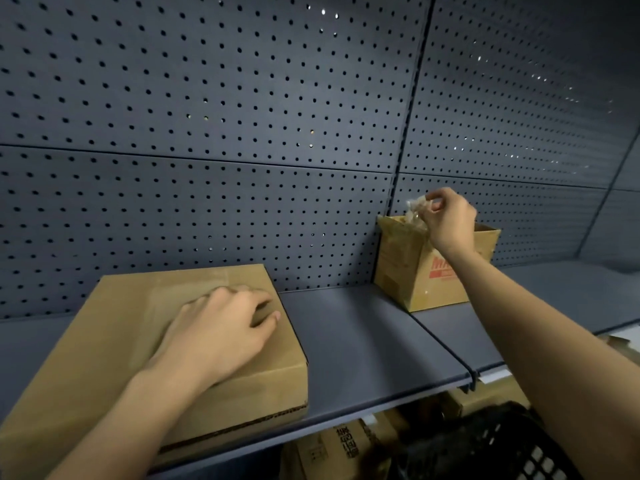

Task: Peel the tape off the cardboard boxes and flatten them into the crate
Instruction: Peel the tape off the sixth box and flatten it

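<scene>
A closed flat cardboard box [114, 334] lies on the grey shelf at the left, with a strip of clear tape along its top. My left hand [221, 327] rests palm down on its lid, fingers spread near the right edge. Farther right and back stands a smaller open cardboard box [405, 268] with red print on its side. Over its open top my right hand [446, 220] pinches a crumpled wad of clear tape [417, 211]. A black plastic crate [502, 448] sits below the shelf at the lower right.
The grey metal shelf [353, 344] runs across the view, backed by a dark pegboard wall [242, 133]. A seam splits the shelf into two sections near the small box. Under the shelf lie more cardboard boxes [339, 445] beside the crate.
</scene>
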`<state>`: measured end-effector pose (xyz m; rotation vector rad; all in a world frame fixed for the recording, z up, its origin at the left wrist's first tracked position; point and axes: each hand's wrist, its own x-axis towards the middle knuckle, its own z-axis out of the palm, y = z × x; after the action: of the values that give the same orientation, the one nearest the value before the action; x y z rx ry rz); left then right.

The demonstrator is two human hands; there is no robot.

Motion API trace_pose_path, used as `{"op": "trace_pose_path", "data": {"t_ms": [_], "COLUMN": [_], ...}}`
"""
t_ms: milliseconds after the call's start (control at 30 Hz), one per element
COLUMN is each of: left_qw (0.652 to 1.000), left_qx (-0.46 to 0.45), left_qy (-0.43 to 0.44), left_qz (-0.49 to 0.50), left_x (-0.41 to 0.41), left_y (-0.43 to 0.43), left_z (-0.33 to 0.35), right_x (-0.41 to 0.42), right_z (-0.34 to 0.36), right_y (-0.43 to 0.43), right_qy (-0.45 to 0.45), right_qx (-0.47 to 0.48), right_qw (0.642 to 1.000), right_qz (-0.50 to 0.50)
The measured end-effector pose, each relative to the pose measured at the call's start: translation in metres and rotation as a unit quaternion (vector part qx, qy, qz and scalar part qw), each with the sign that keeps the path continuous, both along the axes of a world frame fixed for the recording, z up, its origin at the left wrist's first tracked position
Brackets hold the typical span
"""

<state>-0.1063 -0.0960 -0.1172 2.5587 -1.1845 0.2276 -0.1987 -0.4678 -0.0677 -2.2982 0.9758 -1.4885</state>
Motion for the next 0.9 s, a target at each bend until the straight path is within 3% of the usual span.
{"op": "trace_pose_path", "data": {"t_ms": [200,533,767,900], "left_qw": [1.0,0.999,0.997,0.997], "left_qx": [0.011,0.025,0.007,0.001], "left_qy": [0.008,0.043,0.073,0.076], "left_qz": [0.001,0.004,-0.012,-0.013], "left_x": [0.003,0.006,0.01,0.011], "left_y": [-0.001,-0.003,-0.001,-0.001], "left_z": [-0.004,-0.007,-0.013,-0.015], "right_x": [0.02,0.024,0.01,0.012], "right_z": [0.004,0.016,0.013,0.009], "right_y": [-0.008,-0.012,-0.002,-0.002], "right_qy": [0.137,0.299,0.212,0.223], "right_qx": [-0.039,0.041,0.01,-0.011], "right_qw": [0.986,0.942,0.969,0.965], "right_qz": [-0.091,-0.149,-0.13,-0.136]}}
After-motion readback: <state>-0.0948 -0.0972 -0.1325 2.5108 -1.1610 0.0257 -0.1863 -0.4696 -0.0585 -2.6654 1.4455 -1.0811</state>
